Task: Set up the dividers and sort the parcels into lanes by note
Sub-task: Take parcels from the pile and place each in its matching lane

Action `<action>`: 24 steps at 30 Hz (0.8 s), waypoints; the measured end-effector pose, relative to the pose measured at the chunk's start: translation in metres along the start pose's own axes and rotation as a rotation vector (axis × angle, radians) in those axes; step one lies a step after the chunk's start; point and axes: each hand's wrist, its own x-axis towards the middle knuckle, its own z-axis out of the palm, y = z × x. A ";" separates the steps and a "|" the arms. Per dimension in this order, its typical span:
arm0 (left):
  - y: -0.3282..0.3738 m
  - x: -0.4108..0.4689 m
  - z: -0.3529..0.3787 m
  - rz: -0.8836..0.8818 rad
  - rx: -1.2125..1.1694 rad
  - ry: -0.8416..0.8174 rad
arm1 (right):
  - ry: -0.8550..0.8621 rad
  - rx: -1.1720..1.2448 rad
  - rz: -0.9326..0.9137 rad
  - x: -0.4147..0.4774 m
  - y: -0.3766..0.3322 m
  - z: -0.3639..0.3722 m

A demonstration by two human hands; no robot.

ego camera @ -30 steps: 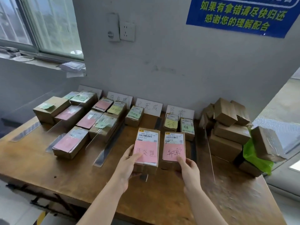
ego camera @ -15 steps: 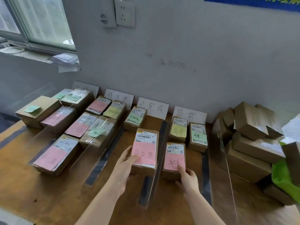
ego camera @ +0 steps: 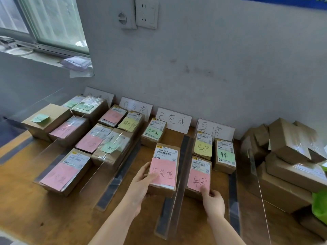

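Left hand (ego camera: 141,184) grips brown cardboard parcel with pink 待处理 note (ego camera: 165,167), thumb on top. Right hand (ego camera: 213,200) pinches brown cardboard parcel with pink 异常 note (ego camera: 200,174). Clear acrylic divider (ego camera: 178,188) stands between the thumbs.

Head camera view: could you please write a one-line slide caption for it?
Left hand holds the 待处理 parcel, right hand the 异常 parcel, either side of a clear divider.

leftmost lane sign (ego camera: 103,94): half hidden behind parcels (ego camera: 89,107); blue poster (ego camera: 283,1), top right: cropped; green bag (ego camera: 319,206), right edge: cropped
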 end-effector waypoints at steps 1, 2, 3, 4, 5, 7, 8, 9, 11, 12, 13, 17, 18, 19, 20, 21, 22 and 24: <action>0.001 -0.001 -0.003 0.003 0.000 -0.008 | 0.028 -0.030 -0.020 -0.002 -0.002 0.000; 0.003 -0.002 -0.005 0.007 0.001 -0.017 | 0.061 -0.057 -0.055 -0.005 -0.005 -0.001; 0.005 -0.004 -0.008 0.010 0.001 -0.027 | 0.100 -0.068 -0.105 -0.010 -0.011 -0.001; 0.008 -0.005 -0.012 0.014 0.002 -0.037 | 0.142 -0.054 -0.166 -0.018 -0.019 0.000; 0.011 -0.007 -0.015 0.022 0.005 -0.048 | 0.179 -0.031 -0.237 -0.027 -0.028 0.001; 0.018 -0.011 -0.024 0.038 0.005 -0.074 | 0.215 0.011 -0.382 -0.052 -0.051 0.007; 0.023 -0.013 -0.030 0.047 0.002 -0.088 | 0.203 0.035 -0.447 -0.066 -0.062 0.012; 0.028 -0.017 -0.035 0.059 -0.002 -0.098 | 0.168 0.065 -0.505 -0.080 -0.073 0.018; 0.039 -0.024 -0.050 0.094 0.001 -0.103 | 0.045 0.123 -0.579 -0.112 -0.090 0.034; 0.044 -0.027 -0.059 0.113 0.005 -0.099 | -0.029 0.138 -0.585 -0.127 -0.095 0.042; 0.048 -0.031 -0.068 0.127 0.006 -0.095 | -0.099 0.136 -0.581 -0.142 -0.099 0.051; 0.060 -0.046 -0.115 0.176 -0.007 -0.090 | -0.342 0.120 -0.510 -0.195 -0.105 0.086; 0.062 -0.049 -0.128 0.191 -0.010 -0.096 | -0.394 0.139 -0.491 -0.208 -0.106 0.094; 0.064 -0.053 -0.140 0.203 -0.009 -0.097 | -0.439 0.160 -0.477 -0.220 -0.106 0.101; 0.065 -0.057 -0.152 0.211 -0.010 -0.093 | -0.476 0.176 -0.470 -0.229 -0.106 0.109; 0.067 -0.061 -0.164 0.217 -0.015 -0.087 | -0.508 0.181 -0.470 -0.238 -0.105 0.115; 0.068 -0.065 -0.175 0.225 -0.016 -0.077 | -0.539 0.181 -0.471 -0.245 -0.104 0.122; 0.067 -0.068 -0.196 0.230 -0.013 -0.049 | -0.604 0.174 -0.475 -0.259 -0.100 0.136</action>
